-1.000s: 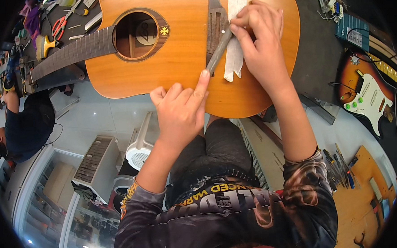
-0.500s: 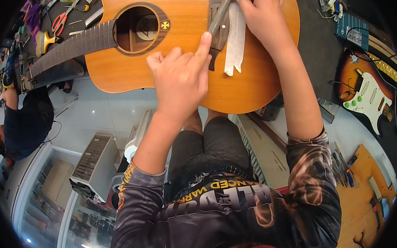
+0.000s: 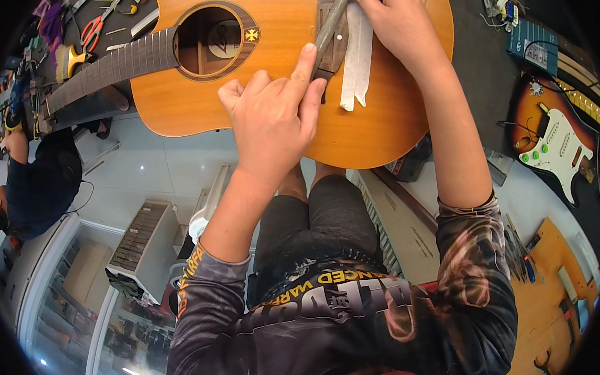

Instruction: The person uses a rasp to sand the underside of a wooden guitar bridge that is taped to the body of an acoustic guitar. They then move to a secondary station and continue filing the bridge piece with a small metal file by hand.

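Note:
An acoustic guitar (image 3: 392, 132) with an orange-tan top lies across the bench, its neck pointing left. Slanting over its dark wooden bridge (image 3: 338, 54) is a long grey file (image 3: 330, 31). My right hand (image 3: 396, 6) grips the far end of the file, fingers closed around it. At the near end, my left hand (image 3: 269, 118) holds the file between index finger and thumb, the other fingers curled. A strip of whitish tape (image 3: 356, 69) lies on the guitar top beside the bridge, under my right wrist. The far end of the bridge is hidden by my right hand.
On the bench at left lie red-handled scissors (image 3: 91, 34), a yellow-handled tool (image 3: 75, 60) and other clutter. A sunburst electric guitar (image 3: 555, 140) and a teal box (image 3: 531, 48) are at right. Another person (image 3: 38, 177) works at far left. A glass case (image 3: 68, 295) stands below.
The file has slid toward me, and its near end now shows between my left index finger and thumb. My left hand has shifted slightly left. The guitar has shifted slightly in view.

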{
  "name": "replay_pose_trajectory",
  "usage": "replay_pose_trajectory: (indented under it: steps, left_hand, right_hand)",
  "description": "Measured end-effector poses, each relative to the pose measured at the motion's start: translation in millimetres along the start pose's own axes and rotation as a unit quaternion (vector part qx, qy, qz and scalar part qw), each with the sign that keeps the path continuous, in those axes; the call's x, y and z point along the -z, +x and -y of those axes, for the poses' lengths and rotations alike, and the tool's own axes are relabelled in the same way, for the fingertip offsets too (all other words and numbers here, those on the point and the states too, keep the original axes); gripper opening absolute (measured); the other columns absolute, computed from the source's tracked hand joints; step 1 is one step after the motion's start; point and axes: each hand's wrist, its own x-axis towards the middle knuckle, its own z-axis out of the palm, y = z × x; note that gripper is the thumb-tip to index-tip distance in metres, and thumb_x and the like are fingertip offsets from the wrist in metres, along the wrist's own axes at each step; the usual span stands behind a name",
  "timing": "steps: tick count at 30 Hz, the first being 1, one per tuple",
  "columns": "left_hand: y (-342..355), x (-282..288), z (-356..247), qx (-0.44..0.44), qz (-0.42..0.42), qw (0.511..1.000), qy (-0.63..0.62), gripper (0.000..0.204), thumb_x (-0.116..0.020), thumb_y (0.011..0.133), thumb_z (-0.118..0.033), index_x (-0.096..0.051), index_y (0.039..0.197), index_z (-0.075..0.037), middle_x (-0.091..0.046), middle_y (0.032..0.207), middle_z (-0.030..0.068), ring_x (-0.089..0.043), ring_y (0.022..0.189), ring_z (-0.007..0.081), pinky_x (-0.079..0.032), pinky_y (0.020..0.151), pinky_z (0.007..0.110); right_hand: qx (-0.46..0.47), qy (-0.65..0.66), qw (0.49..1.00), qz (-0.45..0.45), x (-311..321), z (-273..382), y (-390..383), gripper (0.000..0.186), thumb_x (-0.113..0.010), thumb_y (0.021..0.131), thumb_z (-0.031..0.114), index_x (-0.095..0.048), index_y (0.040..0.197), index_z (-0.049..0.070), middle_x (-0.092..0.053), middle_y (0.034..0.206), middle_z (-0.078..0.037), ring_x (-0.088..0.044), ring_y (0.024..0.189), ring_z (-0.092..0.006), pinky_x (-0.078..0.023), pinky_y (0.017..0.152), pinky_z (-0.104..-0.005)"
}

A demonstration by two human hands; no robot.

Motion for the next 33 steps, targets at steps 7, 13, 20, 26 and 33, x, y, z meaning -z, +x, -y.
replay_pose_trajectory:
  steps: [7,13,20,26,33]
  left_hand:
    - [-37,6,-12,0.002,0.019,1.0,0.014,0.052,-0.079,0.094,-0.02,-0.071,0.145,-0.016,-0.056,0.066,-0.0054,-0.051,0.071,0.0163,-0.029,0.081,0.043]
    - [-12,2,-10,0.0,0.021,1.0,0.015,0.054,-0.08,0.092,-0.019,-0.069,0.146,-0.014,-0.055,0.065,-0.0048,-0.052,0.071,0.0164,-0.029,0.081,0.043]
    - [-50,6,-26,0.054,0.032,0.998,0.008,0.051,-0.08,0.095,-0.016,-0.071,0.145,-0.011,-0.055,0.062,-0.004,-0.048,0.066,0.0158,-0.028,0.08,0.04]
    - [-1,-5,-16,0.031,-0.025,0.999,0.006,0.053,-0.079,0.095,-0.015,-0.069,0.147,-0.011,-0.052,0.061,-0.0037,-0.047,0.066,0.0167,-0.028,0.081,0.04]
    - [-34,5,-28,0.055,0.022,0.998,-0.002,0.049,-0.079,0.093,-0.017,-0.072,0.141,-0.009,-0.055,0.063,-0.0047,-0.051,0.069,0.0163,-0.03,0.081,0.043]
  right_hand:
    - [0.011,0.032,0.999,0.0,-1,8,-40,0.011,-0.069,0.096,0.008,-0.059,0.097,0.004,-0.059,0.107,-0.014,-0.049,0.115,-0.036,-0.036,0.107,-0.0467]
    - [0.014,0.028,0.999,-0.024,-2,8,-17,0.012,-0.069,0.095,0.007,-0.057,0.095,0.004,-0.057,0.105,-0.015,-0.049,0.115,-0.0377,-0.036,0.108,-0.0487]
    - [0.019,0.033,0.999,0.023,-8,17,-39,0.009,-0.07,0.095,0.007,-0.061,0.096,0.005,-0.059,0.107,-0.012,-0.05,0.116,-0.0368,-0.037,0.107,-0.048]
    - [-0.005,0.052,0.999,0.013,-10,4,7,0.012,-0.071,0.094,0.007,-0.06,0.096,0.005,-0.06,0.112,-0.014,-0.049,0.122,-0.0388,-0.035,0.112,-0.0511]
    - [0.048,0.034,0.998,0.024,-6,16,-16,0.012,-0.071,0.094,0.007,-0.06,0.098,0.004,-0.06,0.111,-0.015,-0.049,0.122,-0.0408,-0.035,0.112,-0.05]
